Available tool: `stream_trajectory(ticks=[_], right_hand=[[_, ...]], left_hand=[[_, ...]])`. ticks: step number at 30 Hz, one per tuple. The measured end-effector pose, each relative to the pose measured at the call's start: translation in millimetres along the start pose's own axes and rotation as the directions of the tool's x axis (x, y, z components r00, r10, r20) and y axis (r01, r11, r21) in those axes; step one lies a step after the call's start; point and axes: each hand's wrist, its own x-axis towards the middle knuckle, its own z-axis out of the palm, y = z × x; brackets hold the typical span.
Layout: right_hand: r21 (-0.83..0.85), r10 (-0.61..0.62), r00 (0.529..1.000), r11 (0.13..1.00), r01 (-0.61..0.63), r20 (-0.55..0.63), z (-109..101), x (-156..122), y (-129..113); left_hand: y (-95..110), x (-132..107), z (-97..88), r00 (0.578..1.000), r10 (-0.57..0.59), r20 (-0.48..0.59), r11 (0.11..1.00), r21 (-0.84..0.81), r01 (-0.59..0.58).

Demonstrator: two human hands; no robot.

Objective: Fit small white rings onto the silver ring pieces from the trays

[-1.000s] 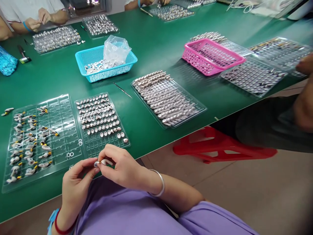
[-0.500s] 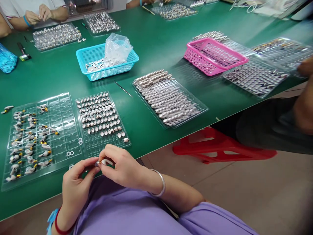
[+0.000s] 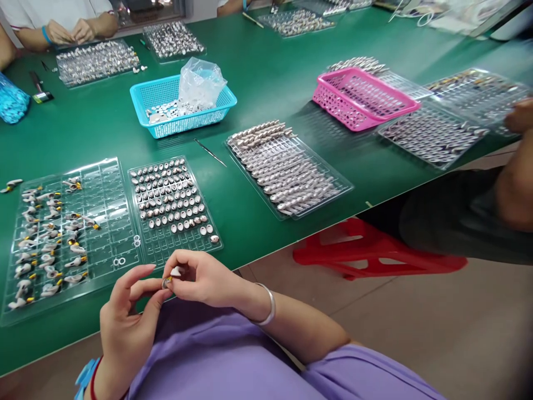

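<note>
The white earbud shell (image 3: 176,271) is pinched by the left grip (image 3: 130,319) and right grip (image 3: 202,282); light, steady pressure is advised.

Through the head camera I see the right hand (image 3: 204,280) pinching a small white earbud part (image 3: 176,271), left hand (image 3: 128,319) touching it, beside a green table (image 3: 270,78) bearing clear trays (image 3: 110,222), blue and pink baskets (image 3: 192,121).
</note>
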Motion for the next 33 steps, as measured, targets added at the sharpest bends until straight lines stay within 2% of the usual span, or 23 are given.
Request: stream_trajectory(ticks=[2, 5, 8, 11, 15, 18, 22, 25, 28, 30, 33], right_hand=[[0.108, 0.042, 0.999, 0.993, -0.043, 0.017, 0.6, 1.1, 3.3], [0.131, 0.049, 0.998, 0.990, -0.045, -0.025, 0.5, 2.1, 4.9], [0.041, 0.019, 0.999, 0.999, -0.017, -0.048, -3.9, 1.1, -0.3], [-0.084, -0.034, 0.999, 0.996, 0.034, -0.003, -11.2, -2.7, -8.0], [-0.167, -0.123, 0.990, 0.977, 0.134, 0.073, -16.9, -9.1, -11.3], [-0.193, -0.161, 0.984, 0.966, 0.173, 0.074, -16.4, -11.2, -7.5], [-0.115, -0.170, 0.985, 0.979, 0.169, -0.003, -14.6, -9.8, 0.3], [0.046, -0.113, 0.991, 0.992, 0.116, -0.068, -13.5, -8.0, 4.8], [0.175, -0.044, 0.993, 0.983, 0.063, -0.114, -10.4, -7.1, 8.7], [0.169, -0.056, 0.987, 0.982, 0.082, -0.152, -6.8, -6.7, 11.3], [0.121, -0.116, 0.977, 0.983, 0.138, -0.176, -0.9, -6.5, 15.1]], left_hand=[[3.4, 0.8, 0.7, 0.999, -0.032, -0.008, 0.998, -0.052, 0.032], [4.9, 3.6, 0.1, 0.997, -0.068, 0.043, 0.994, -0.088, 0.071], [3.5, 7.4, -2.2, 0.990, -0.091, 0.106, 0.991, -0.089, 0.101], [3.8, 10.1, -4.2, 0.986, -0.104, 0.129, 0.990, -0.085, 0.116], [7.8, 11.8, -3.6, 0.991, -0.085, 0.099, 0.994, -0.058, 0.091], [9.9, 13.4, -1.3, 0.996, -0.052, 0.073, 0.997, -0.054, 0.056], [7.1, 18.7, -2.1, 0.992, -0.059, 0.114, 0.996, -0.062, 0.066], [1.8, 23.8, -7.6, 0.984, -0.087, 0.156, 0.996, -0.017, 0.091], [-0.9, 26.2, -13.2, 0.994, -0.033, 0.105, 0.996, 0.089, 0.024], [0.2, 25.4, -14.2, 0.997, 0.015, 0.069, 0.993, 0.114, -0.023], [4.0, 22.4, -11.8, 0.995, 0.026, 0.100, 0.996, 0.087, -0.034]])
